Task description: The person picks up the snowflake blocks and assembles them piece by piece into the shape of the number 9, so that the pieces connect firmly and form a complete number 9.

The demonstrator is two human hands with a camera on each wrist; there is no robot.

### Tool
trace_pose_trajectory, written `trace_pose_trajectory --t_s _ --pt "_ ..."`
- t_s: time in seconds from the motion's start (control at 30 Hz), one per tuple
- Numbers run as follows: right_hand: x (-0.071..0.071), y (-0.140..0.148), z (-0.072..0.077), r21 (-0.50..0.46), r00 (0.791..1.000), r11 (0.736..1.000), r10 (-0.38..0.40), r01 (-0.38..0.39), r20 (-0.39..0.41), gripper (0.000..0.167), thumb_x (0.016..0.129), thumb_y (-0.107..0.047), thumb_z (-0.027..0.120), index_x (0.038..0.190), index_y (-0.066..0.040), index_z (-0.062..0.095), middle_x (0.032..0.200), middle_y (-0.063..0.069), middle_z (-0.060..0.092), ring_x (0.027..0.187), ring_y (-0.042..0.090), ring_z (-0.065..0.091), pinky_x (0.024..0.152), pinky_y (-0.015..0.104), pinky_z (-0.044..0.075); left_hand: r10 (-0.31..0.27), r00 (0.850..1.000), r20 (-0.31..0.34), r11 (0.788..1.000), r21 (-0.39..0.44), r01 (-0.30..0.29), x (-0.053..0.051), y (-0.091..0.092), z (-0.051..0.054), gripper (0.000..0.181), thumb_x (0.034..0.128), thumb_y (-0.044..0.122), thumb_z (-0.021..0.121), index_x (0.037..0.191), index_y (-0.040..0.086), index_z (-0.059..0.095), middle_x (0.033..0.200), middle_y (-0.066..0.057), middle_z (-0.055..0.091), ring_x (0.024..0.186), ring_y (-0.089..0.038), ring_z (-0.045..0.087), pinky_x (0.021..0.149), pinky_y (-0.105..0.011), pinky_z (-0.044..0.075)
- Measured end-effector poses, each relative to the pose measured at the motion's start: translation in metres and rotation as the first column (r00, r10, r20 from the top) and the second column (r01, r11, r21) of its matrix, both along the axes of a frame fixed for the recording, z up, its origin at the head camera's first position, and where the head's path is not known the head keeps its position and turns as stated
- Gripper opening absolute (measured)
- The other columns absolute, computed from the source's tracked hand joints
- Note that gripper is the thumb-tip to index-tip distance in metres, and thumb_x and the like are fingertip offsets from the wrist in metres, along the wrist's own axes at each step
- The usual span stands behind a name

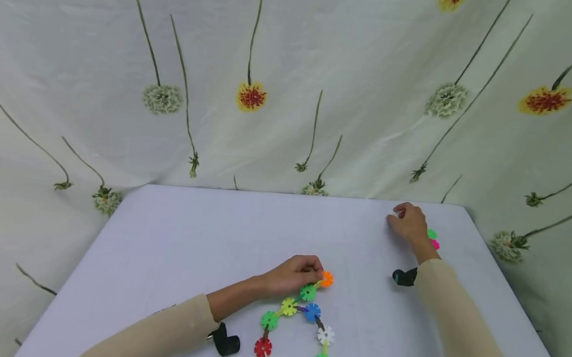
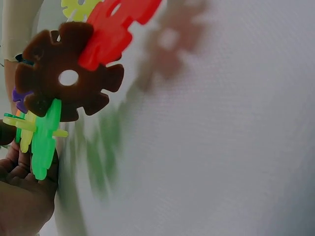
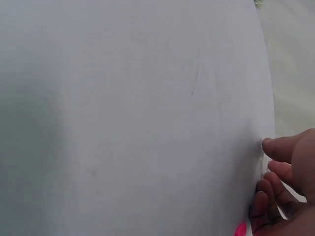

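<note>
My left hand (image 1: pixel 294 275) pinches the upper end of a chain of notched plastic discs, by the orange disc (image 1: pixel 326 279) and a green disc (image 1: pixel 308 292). Below it the chain forms a ring on the table, with a red disc (image 1: pixel 263 348), a white disc (image 1: pixel 325 335) and others. In the left wrist view a brown disc (image 2: pixel 44 73) links to a red and a green one. At the far right, my right hand (image 1: pixel 408 222) pinches a thin whitish piece (image 3: pixel 263 164), seen nearly edge-on and mostly hidden. Pink (image 1: pixel 435 244) and green (image 1: pixel 431 234) discs lie beside that wrist.
A white cloth covers the table (image 1: pixel 199 233); its far edge meets a flower-printed curtain (image 1: pixel 279 144). Black wrist-worn devices (image 1: pixel 226 340) jut from beneath both sleeves.
</note>
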State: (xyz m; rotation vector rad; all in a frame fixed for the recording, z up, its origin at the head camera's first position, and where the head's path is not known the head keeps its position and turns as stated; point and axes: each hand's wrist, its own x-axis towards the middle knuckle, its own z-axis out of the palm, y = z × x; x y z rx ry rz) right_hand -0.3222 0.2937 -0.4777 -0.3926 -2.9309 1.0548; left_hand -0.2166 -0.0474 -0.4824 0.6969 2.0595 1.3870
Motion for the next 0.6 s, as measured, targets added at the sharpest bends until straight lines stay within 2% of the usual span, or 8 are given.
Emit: trace_pose_trajectory --t_s 0.17,0.27,0.4,0.5,0.6 --pt "-0.002 -0.001 -0.002 -0.004 0.998 0.998 -0.056 0.056 -0.007 0.041 0.103 -0.023 0.061 0.131 0.007 0.058 0.127 0.027 0.057 0.116 0.041 0.055 0.105 0.056 0.047 -0.004 1.000 0.012 1.000 0.004 0.004 0.000 0.000 0.001 0.019 0.1108 0.020 0.056 0.108 0.003 0.064 0.089 0.003 0.059 0.080 -0.009 0.052 0.078 -0.021 0.046" --pt "0.000 0.001 -0.003 -0.016 0.998 0.998 -0.060 0.059 -0.023 0.040 0.102 -0.021 0.064 0.127 0.008 0.055 0.125 0.029 0.055 0.115 0.041 0.054 0.101 0.054 0.048 -0.002 1.000 0.013 1.000 0.002 0.002 0.001 0.001 -0.001 0.018 0.1108 0.020 0.056 0.108 0.004 0.064 0.088 0.003 0.059 0.080 -0.009 0.052 0.077 -0.021 0.046" --pt "0.002 0.007 -0.004 -0.110 0.995 0.992 -0.070 0.061 -0.073 0.031 0.104 -0.017 0.063 0.126 0.002 0.054 0.124 0.025 0.060 0.108 0.033 0.058 0.087 0.038 0.051 -0.005 1.000 0.010 1.000 0.003 0.005 0.001 0.001 -0.005 0.018 0.1106 0.020 0.056 0.109 0.004 0.064 0.087 0.003 0.059 0.079 -0.009 0.051 0.076 -0.021 0.045" --pt "0.004 0.015 0.001 -0.202 0.990 0.978 -0.073 0.047 -0.123 0.026 0.106 -0.016 0.062 0.127 -0.002 0.058 0.122 0.020 0.066 0.097 0.019 0.063 0.078 0.023 0.051 -0.007 1.000 -0.002 1.000 0.003 0.007 0.000 0.001 -0.006 0.019 0.1106 0.021 0.056 0.109 0.003 0.064 0.088 0.003 0.060 0.079 -0.009 0.051 0.076 -0.021 0.045" --pt "0.009 0.023 0.008 -0.278 0.986 0.960 -0.065 0.020 -0.154 0.027 0.107 -0.018 0.065 0.128 -0.003 0.060 0.115 0.010 0.071 0.087 0.006 0.065 0.073 0.016 0.052 -0.005 1.000 -0.014 1.000 0.000 0.005 -0.001 0.000 -0.005 0.019 0.1106 0.021 0.056 0.109 0.004 0.064 0.089 0.003 0.060 0.079 -0.008 0.051 0.076 -0.020 0.045"
